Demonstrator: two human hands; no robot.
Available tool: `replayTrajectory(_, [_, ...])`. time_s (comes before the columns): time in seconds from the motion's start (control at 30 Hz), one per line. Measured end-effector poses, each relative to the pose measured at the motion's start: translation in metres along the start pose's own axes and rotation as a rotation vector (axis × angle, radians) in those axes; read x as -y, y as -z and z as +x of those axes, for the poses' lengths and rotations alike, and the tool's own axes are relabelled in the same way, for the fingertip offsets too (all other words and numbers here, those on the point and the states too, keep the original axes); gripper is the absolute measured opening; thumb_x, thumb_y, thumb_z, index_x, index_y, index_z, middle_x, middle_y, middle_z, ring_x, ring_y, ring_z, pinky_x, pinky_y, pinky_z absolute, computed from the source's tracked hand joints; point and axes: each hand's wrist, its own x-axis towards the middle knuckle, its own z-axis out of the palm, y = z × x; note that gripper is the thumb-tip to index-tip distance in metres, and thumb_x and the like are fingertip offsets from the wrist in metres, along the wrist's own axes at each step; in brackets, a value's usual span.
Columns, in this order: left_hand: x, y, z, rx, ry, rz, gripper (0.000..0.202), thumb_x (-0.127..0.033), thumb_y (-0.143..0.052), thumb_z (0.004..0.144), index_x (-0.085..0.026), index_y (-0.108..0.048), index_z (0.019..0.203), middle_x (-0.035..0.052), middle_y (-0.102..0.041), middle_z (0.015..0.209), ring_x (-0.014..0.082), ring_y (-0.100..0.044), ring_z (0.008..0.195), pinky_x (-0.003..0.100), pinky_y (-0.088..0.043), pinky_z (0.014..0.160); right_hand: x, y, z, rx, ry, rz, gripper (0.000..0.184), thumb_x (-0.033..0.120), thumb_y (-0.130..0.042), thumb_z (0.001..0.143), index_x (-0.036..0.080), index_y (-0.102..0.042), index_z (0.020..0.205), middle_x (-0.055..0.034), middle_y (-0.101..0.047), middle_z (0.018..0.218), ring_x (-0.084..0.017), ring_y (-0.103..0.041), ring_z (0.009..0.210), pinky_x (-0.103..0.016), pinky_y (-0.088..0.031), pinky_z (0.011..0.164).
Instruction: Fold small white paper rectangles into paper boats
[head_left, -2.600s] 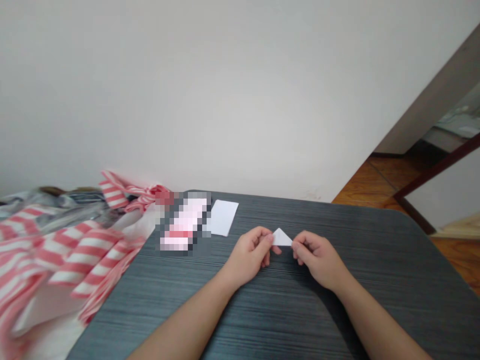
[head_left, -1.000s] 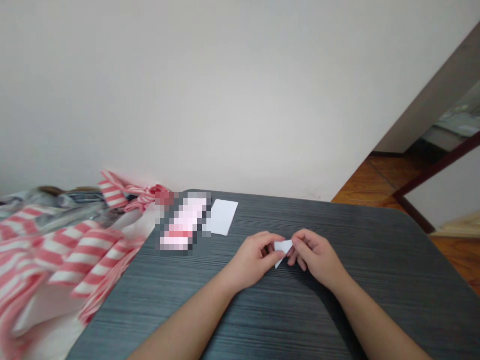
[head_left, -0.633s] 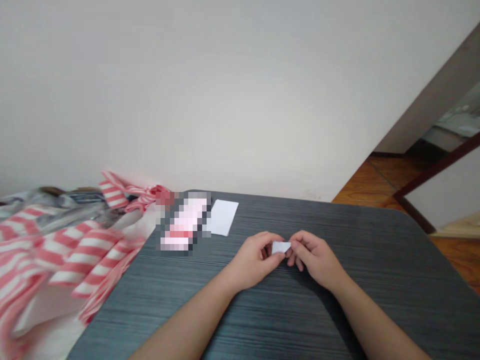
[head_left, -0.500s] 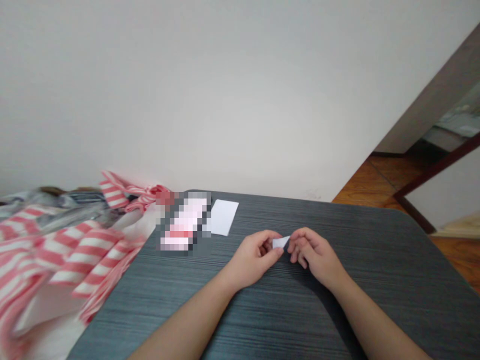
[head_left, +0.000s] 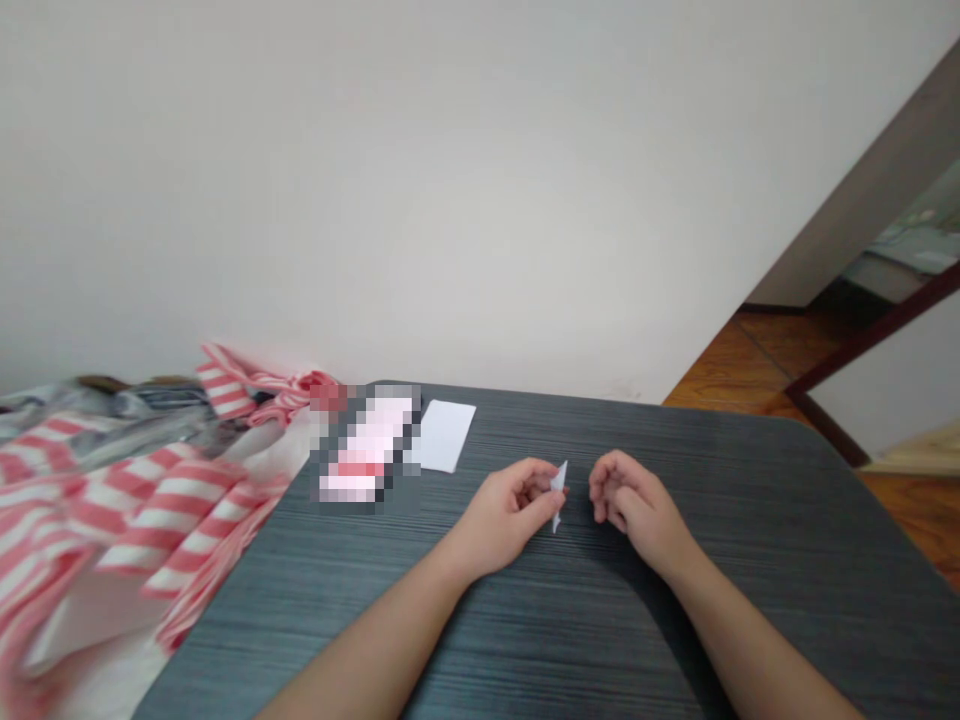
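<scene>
A small folded piece of white paper (head_left: 559, 490) stands narrow and nearly edge-on, pinched in the fingertips of my left hand (head_left: 510, 510). Its lower tip points down toward the table. My right hand (head_left: 634, 500) rests a short gap to the right of the paper, fingers curled inward and holding nothing. Both hands are over the dark grey wood-grain table (head_left: 600, 620).
A flat white paper sheet (head_left: 446, 435) lies near the table's far edge, beside a pixelated pink and white item (head_left: 367, 450). Red-and-white striped cloth (head_left: 165, 510) is heaped off the left side. A wall stands behind; wooden floor shows at right.
My right hand has let go of the paper and moved right. The paper, held by my left hand alone, now appears as a thin upright fold instead of a flat shape.
</scene>
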Motion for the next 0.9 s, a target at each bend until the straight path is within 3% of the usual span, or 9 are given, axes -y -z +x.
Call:
replayTrajectory(0.13, [-0.002,0.001,-0.001,0.025,-0.011,-0.004,0.027,-0.030,-0.066,0.084,-0.015,-0.064,0.106,0.0074,-0.070,0.093,0.0156,-0.062,0.077,0.026,-0.046,0.068,0.007,-0.014,-0.002,0.050,0.008,-0.042,0.010,0.022,-0.051,0.088,0.021,-0.052,0.098,0.0009,-0.059,0.075,-0.012,-0.054,0.057,-0.025,-0.044,0.056])
replayTrajectory(0.37, [-0.010,0.000,-0.002,0.070,-0.022,0.024,0.023,-0.027,-0.066,0.083,-0.015,-0.066,0.103,0.0054,-0.069,0.090,0.0148,-0.060,0.077,0.025,-0.045,0.070,0.010,-0.022,-0.003,0.096,-0.006,0.015,0.015,0.030,-0.061,0.087,0.020,-0.054,0.096,0.0011,-0.059,0.076,-0.012,-0.055,0.061,-0.024,-0.046,0.056])
replayTrajectory(0.73, [-0.007,0.001,-0.001,0.016,-0.020,0.061,0.029,-0.033,-0.065,0.084,-0.015,-0.066,0.107,0.0077,-0.071,0.094,0.0173,-0.063,0.080,0.026,-0.047,0.070,0.014,-0.017,-0.006,0.085,0.170,-0.330,0.011,0.024,-0.053,0.092,0.020,-0.060,0.101,-0.0007,-0.063,0.073,-0.015,-0.059,0.065,-0.026,-0.046,0.062])
replayTrajectory(0.9, [-0.006,0.001,-0.001,0.006,-0.017,0.057,0.030,-0.033,-0.065,0.084,-0.015,-0.065,0.108,0.0075,-0.070,0.095,0.0159,-0.062,0.076,0.025,-0.046,0.067,0.014,-0.018,-0.007,0.110,0.171,-0.354,0.019,0.021,-0.052,0.092,0.020,-0.056,0.111,-0.0007,-0.064,0.074,-0.015,-0.060,0.063,-0.026,-0.046,0.060])
